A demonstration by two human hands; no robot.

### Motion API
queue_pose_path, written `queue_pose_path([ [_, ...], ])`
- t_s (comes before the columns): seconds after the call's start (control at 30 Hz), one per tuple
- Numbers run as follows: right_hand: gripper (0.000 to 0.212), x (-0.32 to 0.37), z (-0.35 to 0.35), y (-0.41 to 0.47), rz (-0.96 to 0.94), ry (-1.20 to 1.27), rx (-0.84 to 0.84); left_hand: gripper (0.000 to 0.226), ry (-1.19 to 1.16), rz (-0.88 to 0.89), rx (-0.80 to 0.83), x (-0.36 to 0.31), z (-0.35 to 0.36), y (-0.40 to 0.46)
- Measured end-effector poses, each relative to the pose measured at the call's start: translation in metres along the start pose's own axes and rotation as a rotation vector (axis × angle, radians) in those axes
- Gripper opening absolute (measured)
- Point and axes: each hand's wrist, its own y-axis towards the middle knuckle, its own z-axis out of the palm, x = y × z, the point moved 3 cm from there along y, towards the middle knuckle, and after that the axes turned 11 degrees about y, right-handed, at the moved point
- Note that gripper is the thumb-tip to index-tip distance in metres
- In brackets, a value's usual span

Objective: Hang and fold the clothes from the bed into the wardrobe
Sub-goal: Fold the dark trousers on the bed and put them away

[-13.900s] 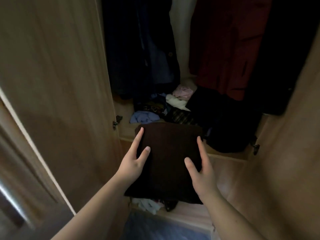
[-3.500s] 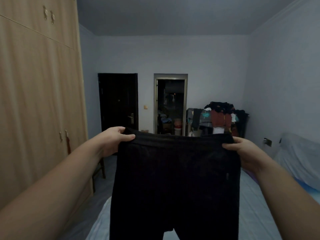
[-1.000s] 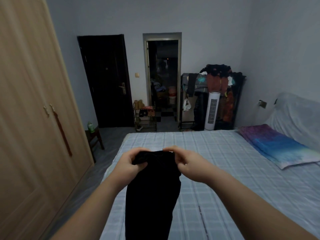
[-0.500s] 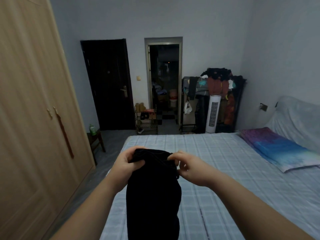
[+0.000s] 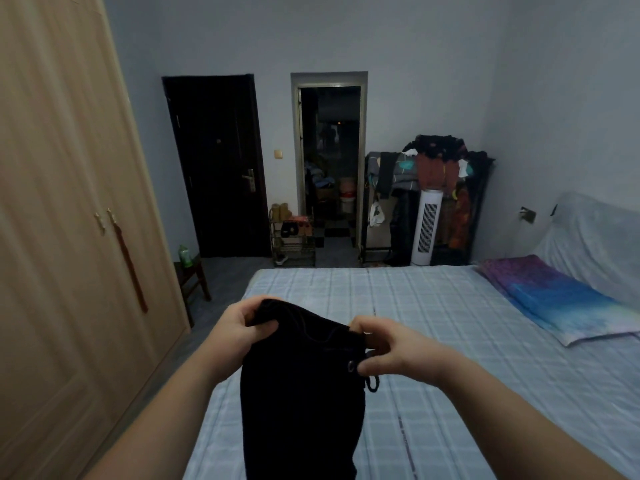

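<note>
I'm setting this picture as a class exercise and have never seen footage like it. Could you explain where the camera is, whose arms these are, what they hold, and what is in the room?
There is no machine here. The camera is worn on a person's head and looks forward and down, so the two arms are the wearer's own. The left hand and right hand each grip the waistband of a pair of black trousers, which hangs down over the edge of the bed. A blue and purple pillow lies on the bed to the right. The wooden wardrobe on the left has its doors closed. At the far wall stand a dark door, a white tower fan and a loaded clothes rack.
</note>
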Motion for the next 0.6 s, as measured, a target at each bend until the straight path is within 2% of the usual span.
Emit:
queue_pose_path([
  [0.07, 0.028, 0.004, 0.0, 0.0, 0.015, 0.013, -0.009, 0.027, -0.034, -0.024, -0.025, -0.001, 0.001, 0.004],
  [0.17, 0.049, 0.014, 0.001, 0.001, 0.006, -0.108, -0.016, 0.028, -0.083, -0.046, -0.049, -0.003, -0.001, 0.009],
  [0.23, 0.054, 0.019, 0.002, 0.003, 0.009, -0.201, -0.067, 0.027, -0.068, -0.042, -0.022, -0.006, 0.0, 0.011],
  [0.33, 0.053, 0.023, -0.001, 0.005, -0.02, -0.402, -0.174, 0.025, 0.011, -0.028, 0.025, -0.01, 0.004, 0.014],
  [0.47, 0.05, 0.02, 0.004, 0.006, -0.036, -0.506, -0.122, 0.028, 0.036, -0.033, 0.01, -0.011, 0.007, 0.018],
  [0.6, 0.032, 0.016, 0.004, 0.005, -0.055, -0.567, -0.131, 0.031, 0.011, -0.05, -0.015, -0.012, 0.007, 0.018],
])
